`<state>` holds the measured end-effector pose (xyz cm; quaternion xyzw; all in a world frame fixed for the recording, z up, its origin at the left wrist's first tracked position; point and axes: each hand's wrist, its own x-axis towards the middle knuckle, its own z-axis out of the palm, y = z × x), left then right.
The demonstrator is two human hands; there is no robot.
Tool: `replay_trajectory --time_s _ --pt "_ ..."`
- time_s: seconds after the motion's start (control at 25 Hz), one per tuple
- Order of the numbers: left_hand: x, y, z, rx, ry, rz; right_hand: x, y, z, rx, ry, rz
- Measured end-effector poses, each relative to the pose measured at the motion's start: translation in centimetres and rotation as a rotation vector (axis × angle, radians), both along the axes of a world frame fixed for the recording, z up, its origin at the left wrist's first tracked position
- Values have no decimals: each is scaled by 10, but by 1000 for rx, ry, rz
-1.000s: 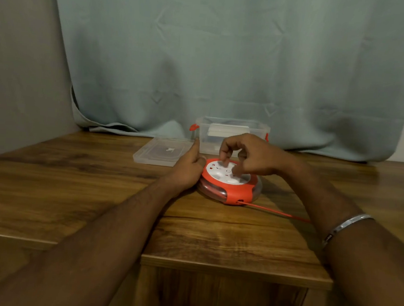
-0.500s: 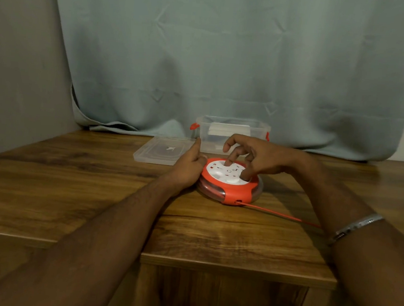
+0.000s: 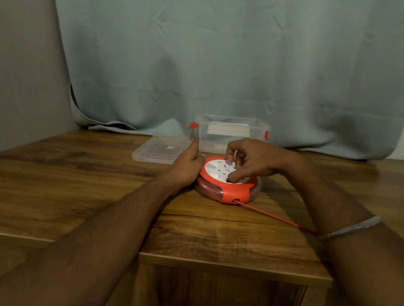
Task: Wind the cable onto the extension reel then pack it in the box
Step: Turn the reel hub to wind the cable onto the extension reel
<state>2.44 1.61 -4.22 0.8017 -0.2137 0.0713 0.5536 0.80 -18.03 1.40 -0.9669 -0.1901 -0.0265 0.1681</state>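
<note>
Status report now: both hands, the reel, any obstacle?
Left hand steadies reel; right hand fingers on its white top. Cable partly out. Box open, path unobstructed.

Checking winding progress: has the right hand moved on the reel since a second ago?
Yes. The right hand has turned on the white reel top, which stays in front of the clear box.

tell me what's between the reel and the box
Part of the right hand: its curled fingers hang over the gap between the reel and the box, and hide the table there in the head view.
</note>
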Motion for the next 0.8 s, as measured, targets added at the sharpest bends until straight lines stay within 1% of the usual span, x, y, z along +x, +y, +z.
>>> replay_trajectory --time_s 0.4,0.6,0.8 --pt "10 0 -5 13 -28 3 0 8 1 -56 -27 -16" --pt "22 1 -10 31 19 5 2 12 -1 -49 -9 -41" --pt "28 1 -12 67 2 14 3 17 -6 -34 -60 -59"
